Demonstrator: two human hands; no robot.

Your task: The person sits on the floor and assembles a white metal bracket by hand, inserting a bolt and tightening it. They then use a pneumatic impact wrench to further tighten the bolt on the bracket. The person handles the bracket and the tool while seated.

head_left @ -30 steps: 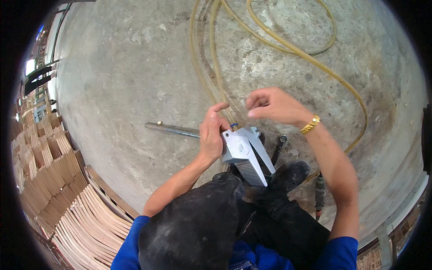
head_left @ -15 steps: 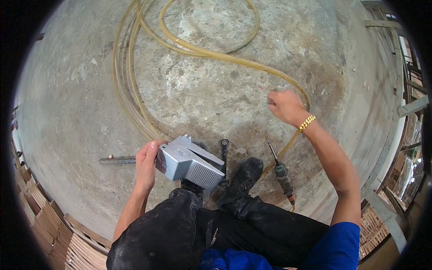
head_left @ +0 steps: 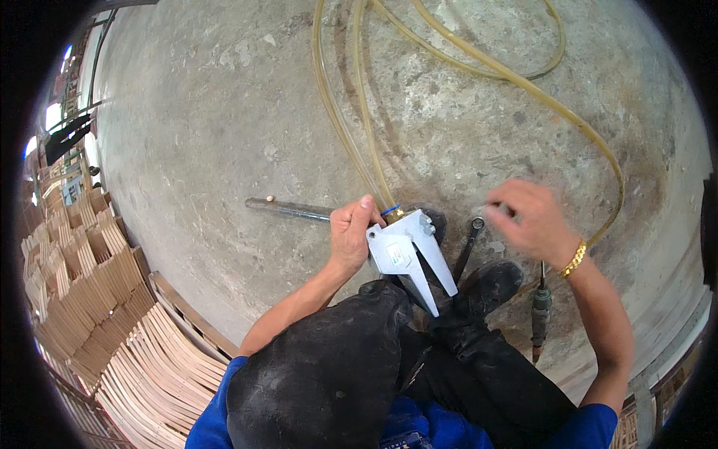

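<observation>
My left hand (head_left: 350, 233) grips one end of a silver metal foot pedal (head_left: 404, 251) by its edge. The pedal is now turned on its side, so the wedge gap between its base and its tread shows. Clear yellowish hoses (head_left: 345, 127) run to a brass fitting with a blue ring beside my left fingers. My right hand (head_left: 532, 221), with a gold bracelet at the wrist, hovers to the right of the pedal. Its fingers are curled together and slightly blurred; whatever they hold is hidden. Just left of them a dark ring-ended wrench (head_left: 470, 245) lies by my shoe.
A power screwdriver (head_left: 541, 314) lies on the concrete floor right of my shoes. A dark metal bar (head_left: 288, 209) reaches out to the left. Loops of yellowish hose (head_left: 580, 123) spread across the floor ahead. Stacked curved wooden pieces (head_left: 161, 374) stand at the lower left.
The view has swung left. My left hand has rotated the pedal onto its side, baring the hose fitting. My right hand has come closer to the pedal and the wrench.
</observation>
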